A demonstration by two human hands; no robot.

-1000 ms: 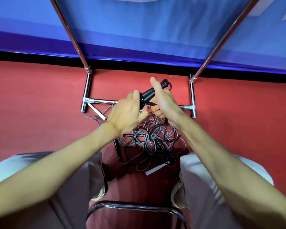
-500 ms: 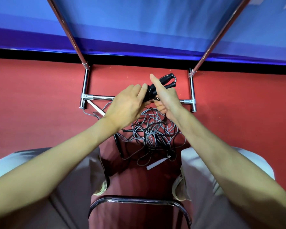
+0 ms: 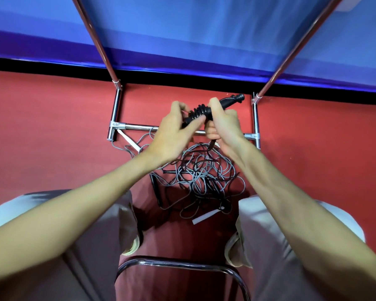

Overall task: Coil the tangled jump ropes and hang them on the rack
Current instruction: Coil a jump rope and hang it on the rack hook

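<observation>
Together, right hand (image 3: 223, 124) and left hand (image 3: 174, 131) grip black handles (image 3: 201, 112), fingers curled.

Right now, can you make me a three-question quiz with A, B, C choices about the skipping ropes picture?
1. Where is the tangled rope pile?
A. on the red floor
B. hung on the rack
C. on a lap

2. What colour are the handles being held?
A. white
B. black
C. yellow

3. What is the right hand doing?
A. lying flat
B. pointing
C. gripping the handles

Answers: 1 A, it lies by the rack's bottom bar. 2 B, they look black. 3 C, fingers curl round them; the left hand pinches the other end.
</observation>
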